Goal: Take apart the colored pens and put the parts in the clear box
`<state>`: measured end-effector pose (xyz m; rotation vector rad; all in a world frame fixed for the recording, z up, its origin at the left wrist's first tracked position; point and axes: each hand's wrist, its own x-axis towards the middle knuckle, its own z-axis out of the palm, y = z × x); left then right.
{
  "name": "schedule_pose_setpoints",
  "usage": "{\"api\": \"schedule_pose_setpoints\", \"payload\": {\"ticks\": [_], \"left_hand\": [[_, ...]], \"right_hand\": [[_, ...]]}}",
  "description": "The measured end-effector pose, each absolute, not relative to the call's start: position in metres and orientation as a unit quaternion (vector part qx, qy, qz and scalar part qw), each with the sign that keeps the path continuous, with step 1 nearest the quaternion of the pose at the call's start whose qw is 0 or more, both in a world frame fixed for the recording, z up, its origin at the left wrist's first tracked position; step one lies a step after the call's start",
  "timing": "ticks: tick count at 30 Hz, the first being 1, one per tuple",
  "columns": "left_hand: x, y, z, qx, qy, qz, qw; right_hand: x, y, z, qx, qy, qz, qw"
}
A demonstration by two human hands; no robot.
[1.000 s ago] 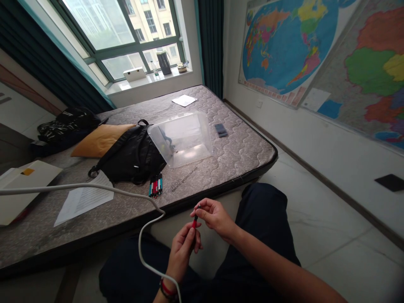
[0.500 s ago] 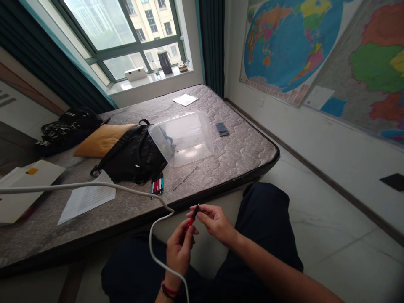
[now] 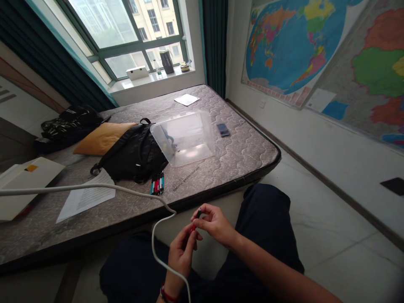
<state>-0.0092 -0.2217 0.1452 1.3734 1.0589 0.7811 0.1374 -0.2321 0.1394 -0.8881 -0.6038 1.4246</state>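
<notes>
A red and black pen is held between my two hands, in front of the mattress edge and above my lap. My left hand pinches its red lower part. The fingers of my right hand are closed around the black upper part, whose tip points up and away. Several pens, teal, red and black, lie side by side on the mattress beyond my hands. A white cable runs past my left hand and across its wrist.
On the mattress are a clear plastic bin on its side, a black backpack, a yellow cushion, a printed sheet, a white box and a dark phone-like thing. Maps hang on the right wall.
My right hand's fingers have slid down the pen and now close around its black part. Less of the pen shows between my hands. The view has shifted slightly.
</notes>
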Motion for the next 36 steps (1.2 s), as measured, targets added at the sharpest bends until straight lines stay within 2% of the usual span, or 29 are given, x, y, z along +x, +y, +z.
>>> {"api": "schedule_pose_setpoints", "payload": {"ticks": [4,10,16,23,28,36], "left_hand": [[-0.013,-0.219,0.144,0.611,0.443,0.303,0.582],[-0.014,-0.218,0.139,0.556,0.416,0.296,0.656],[-0.012,-0.222,0.133,0.560,0.411,0.287,0.659],[-0.011,-0.225,0.126,0.543,0.413,0.290,0.671],[-0.008,-0.228,0.120,0.512,0.435,0.296,0.679],[-0.002,-0.228,0.114,0.442,0.432,0.303,0.725]], "right_hand": [[0.138,-0.233,0.144,-0.410,-0.270,0.607,0.625],[0.147,-0.238,0.151,-0.342,-0.296,0.681,0.576],[0.142,-0.235,0.133,-0.381,-0.260,0.648,0.606],[0.148,-0.239,0.132,-0.353,-0.292,0.672,0.581],[0.152,-0.237,0.123,-0.377,-0.271,0.642,0.610],[0.154,-0.239,0.137,-0.380,-0.264,0.672,0.578]]}}
